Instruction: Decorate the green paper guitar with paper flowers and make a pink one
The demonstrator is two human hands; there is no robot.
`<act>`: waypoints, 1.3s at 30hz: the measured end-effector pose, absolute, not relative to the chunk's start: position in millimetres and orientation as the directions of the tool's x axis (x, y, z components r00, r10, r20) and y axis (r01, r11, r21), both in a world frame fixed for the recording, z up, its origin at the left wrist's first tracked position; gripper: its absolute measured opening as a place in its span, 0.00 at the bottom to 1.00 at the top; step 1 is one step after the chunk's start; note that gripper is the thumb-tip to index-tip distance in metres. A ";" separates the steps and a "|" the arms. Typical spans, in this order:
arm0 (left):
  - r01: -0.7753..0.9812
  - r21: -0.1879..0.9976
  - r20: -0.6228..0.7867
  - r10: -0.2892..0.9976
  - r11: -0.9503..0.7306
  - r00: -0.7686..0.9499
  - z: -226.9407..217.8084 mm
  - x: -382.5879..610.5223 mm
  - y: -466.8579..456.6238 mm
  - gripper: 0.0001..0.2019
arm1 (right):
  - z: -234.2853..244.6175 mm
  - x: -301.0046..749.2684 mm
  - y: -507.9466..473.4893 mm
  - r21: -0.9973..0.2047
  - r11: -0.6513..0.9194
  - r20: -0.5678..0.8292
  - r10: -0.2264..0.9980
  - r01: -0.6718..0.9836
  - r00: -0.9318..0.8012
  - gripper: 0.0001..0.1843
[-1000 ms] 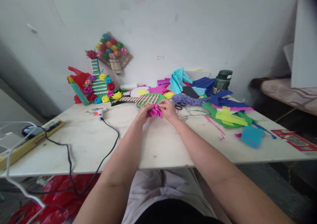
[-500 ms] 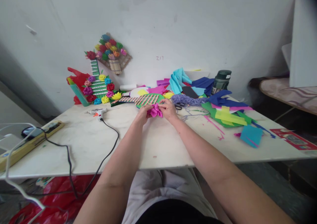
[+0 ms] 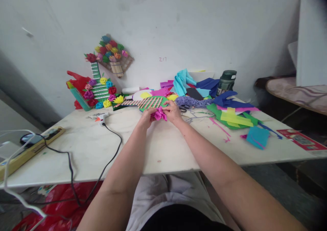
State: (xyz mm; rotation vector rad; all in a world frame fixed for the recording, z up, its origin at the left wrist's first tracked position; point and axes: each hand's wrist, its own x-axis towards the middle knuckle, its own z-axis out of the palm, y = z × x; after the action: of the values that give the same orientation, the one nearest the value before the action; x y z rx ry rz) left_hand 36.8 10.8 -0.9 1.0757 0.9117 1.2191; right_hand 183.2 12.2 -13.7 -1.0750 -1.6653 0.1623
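Both hands meet above the middle of the white table around a bright pink paper flower (image 3: 159,114). My left hand (image 3: 147,118) is closed on its left side, fingers bent round the base. From the right, my right hand (image 3: 172,112) pinches a petal between thumb and fingers. Just behind them lies a green guitar-shaped board (image 3: 150,103) with a lattice of thin sticks, its edge partly covered by my hands. Black-handled scissors (image 3: 183,110) and purple yarn (image 3: 194,102) lie close to the right hand.
A glue gun (image 3: 103,117) with a black cord rests at left, near a power strip (image 3: 33,151). A flower-decorated guitar (image 3: 100,88) leans on the wall. Coloured paper (image 3: 233,118), a blue square (image 3: 258,137) and a dark green bottle (image 3: 227,82) are at right.
The view has shifted slightly, so the scene sits a little further left. Both hands keep their hold on the pink flower; the fingers have barely moved.
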 end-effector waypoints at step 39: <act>-0.068 0.971 0.237 0.944 -0.227 0.228 -2.1 32.6 9.8 0.18 | -6.1 214.6 16.7 -0.742 0.442 0.447 0.887 0.504 -0.118 0.17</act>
State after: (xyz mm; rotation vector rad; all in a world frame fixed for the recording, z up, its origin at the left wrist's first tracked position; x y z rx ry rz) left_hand 32.6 9.8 -2.1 1.4506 0.8811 1.2145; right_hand 214.6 16.7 -6.1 -1.1963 -1.7710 0.5196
